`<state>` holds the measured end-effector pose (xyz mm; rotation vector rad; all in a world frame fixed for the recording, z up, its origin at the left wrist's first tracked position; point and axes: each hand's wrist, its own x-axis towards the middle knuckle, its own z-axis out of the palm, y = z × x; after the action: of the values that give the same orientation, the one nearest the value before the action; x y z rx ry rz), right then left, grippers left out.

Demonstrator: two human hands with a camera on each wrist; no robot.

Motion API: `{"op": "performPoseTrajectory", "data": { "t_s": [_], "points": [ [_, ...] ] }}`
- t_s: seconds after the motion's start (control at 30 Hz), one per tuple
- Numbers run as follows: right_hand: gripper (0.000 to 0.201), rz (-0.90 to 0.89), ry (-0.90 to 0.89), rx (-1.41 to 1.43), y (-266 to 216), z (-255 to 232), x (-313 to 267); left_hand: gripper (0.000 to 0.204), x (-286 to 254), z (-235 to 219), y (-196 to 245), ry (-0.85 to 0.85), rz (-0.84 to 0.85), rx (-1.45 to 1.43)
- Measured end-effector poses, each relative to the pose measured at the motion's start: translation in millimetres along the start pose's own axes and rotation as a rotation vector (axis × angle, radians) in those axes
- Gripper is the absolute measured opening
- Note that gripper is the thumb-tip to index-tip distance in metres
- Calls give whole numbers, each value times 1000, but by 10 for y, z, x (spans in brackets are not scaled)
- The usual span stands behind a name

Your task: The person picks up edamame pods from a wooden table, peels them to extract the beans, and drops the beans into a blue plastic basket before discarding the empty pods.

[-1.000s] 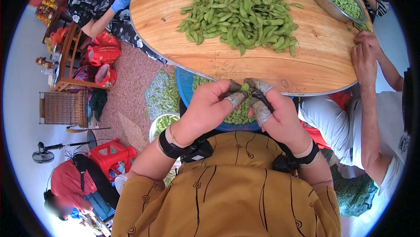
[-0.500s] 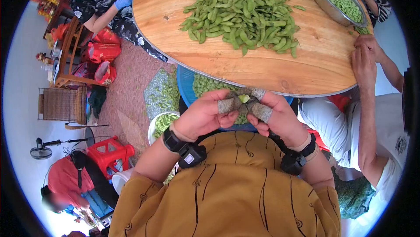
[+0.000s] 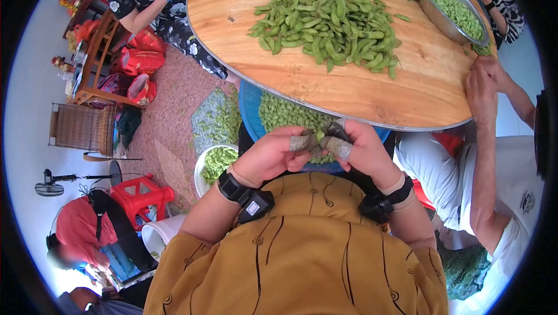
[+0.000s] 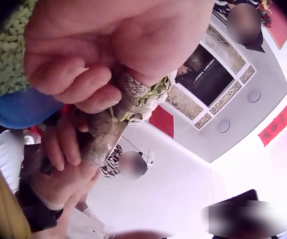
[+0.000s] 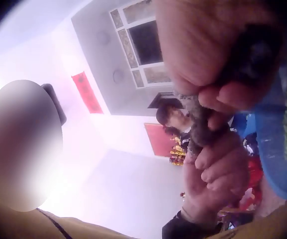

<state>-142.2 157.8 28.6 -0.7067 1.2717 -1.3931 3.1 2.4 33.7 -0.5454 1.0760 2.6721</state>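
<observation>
1. Centrally, the left hand (image 3: 270, 155), its spacing narrow, pinches at a small green soybean pod (image 3: 320, 134) between thumb and forefinger; the remaining fingers curl inward. Poor light and overlap make the exact contact uncertain.
2. Opposite, at 3 o'clock of the pod, the right hand (image 3: 369, 152) pinches the same piece, thumb and fingertip nearly meeting. The tip-to-tip grip presumably gives both sides purchase on so small an object.
3. Grey finger wraps (image 3: 339, 147) cover the working digits, probably as protection against rubbing and staining.
4. Beneath the fingertips, extending towards 10 o'clock, lies the blue plastic basin (image 3: 250, 111), containing shelled soybeans (image 3: 285, 111). Its position below the hands would suit the catching of loose beans.
5. At 12 o'clock, unshelled soybean pods (image 3: 331, 30) form a heap upon the wooden tabletop (image 3: 430, 100), apparently placed within reach of those seated around it.
6. At 1 to 2 o'clock, near the table's edge, the stainless-steel bowl (image 3: 436, 17) holds further shelled beans (image 3: 456, 12), likely serving another place at the table.
7. Between 8 and 9 o'clock, the white bucket (image 3: 199, 178) stands beside the left forearm, with green contents.
</observation>
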Motion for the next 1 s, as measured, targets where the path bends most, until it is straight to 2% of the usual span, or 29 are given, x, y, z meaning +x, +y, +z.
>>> {"op": "performPoseTrajectory", "data": {
  "t_s": [0.13,0.17,0.2,0.23,0.27,0.33,0.4,0.47,0.5,0.57,0.67,0.73,0.83,0.9,0.93,1.0],
  "points": [
    [13,7,-79,-144,-90,12,-41,22,-81,-74,-60,-83,-32,-207],
    [15,-64,-28,-334,-151,53,-52,20,-93,-55,-44,-20,-46,-68],
    [15,-70,-27,-339,-118,62,-33,18,-98,-40,-14,43,-59,72],
    [15,-212,18,-581,-43,64,4,16,-100,-36,24,88,-67,245],
    [15,-352,63,-823,9,78,30,16,-108,-16,60,84,-65,247],
    [16,-349,83,-917,43,148,59,24,-122,10,97,230,21,814],
    [19,-412,165,-1047,71,191,99,24,-183,-157,39,267,92,915],
    [19,-378,145,-1076,8,140,48,17,-361,-379,-61,421,281,1405],
    [20,-316,104,-1101,1,99,37,17,-458,-450,-89,419,280,1401],
    [20,-246,63,-1125,-24,97,33,20,-598,-556,-130,765,-125,1922],
    [22,-294,69,-1106,-58,143,35,27,-660,-480,-21,833,-121,1986],
    [16,-232,75,-1087,-68,153,41,25,-546,-262,166,802,217,1867],
    [17,-254,103,-1083,-74,125,102,20,-170,125,520,746,679,1731],
    [17,-246,123,-1079,-118,153,69,19,194,201,625,778,817,1571],
    [17,-234,145,-1065,-130,157,42,19,370,229,667,781,828,1567],
    [18,-261,165,-1054,-106,134,-15,22,636,254,724,901,683,1541]
  ]
}}
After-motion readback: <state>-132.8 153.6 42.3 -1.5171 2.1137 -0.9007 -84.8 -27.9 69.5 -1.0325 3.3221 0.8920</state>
